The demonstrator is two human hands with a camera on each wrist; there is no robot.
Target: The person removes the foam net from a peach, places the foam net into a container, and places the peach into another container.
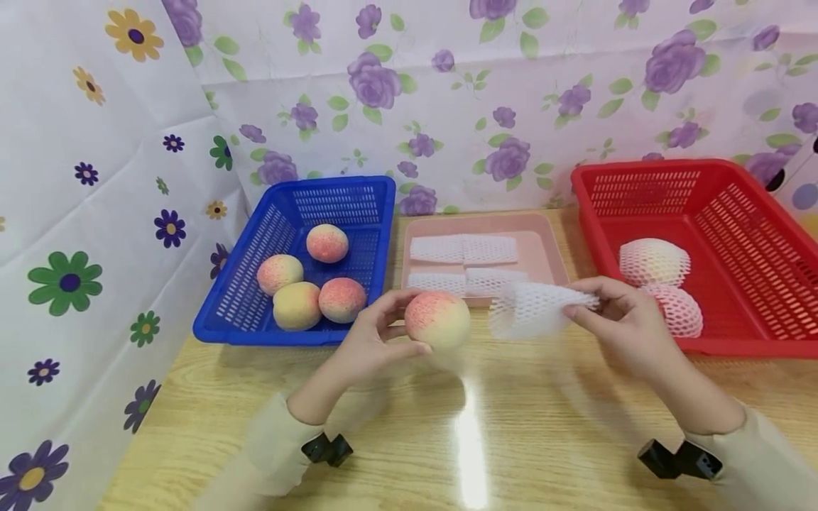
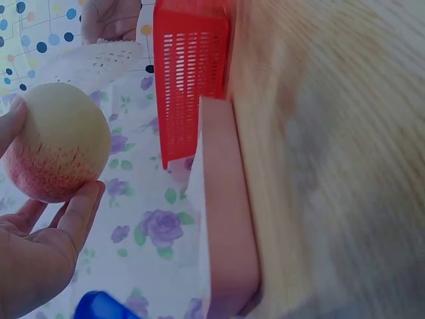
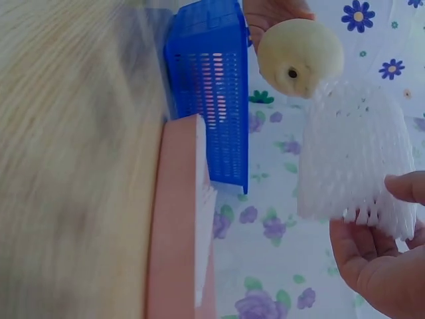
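Note:
My left hand grips a peach, red on one side and pale yellow on the other, between thumb and fingers above the table. To its right, my right hand pinches the narrow end of a white foam fruit net. The net's wide end faces the peach, with a small gap between them in the head view. From the right wrist, the peach shows a small dark hole on its pale side, and the foam net hangs from thumb and fingers.
A blue basket at the left holds several peaches. Behind my hands, a pink tray carries several flat foam nets. At the right, a red basket contains two net-covered fruits. Flowered cloth stands behind the wooden table.

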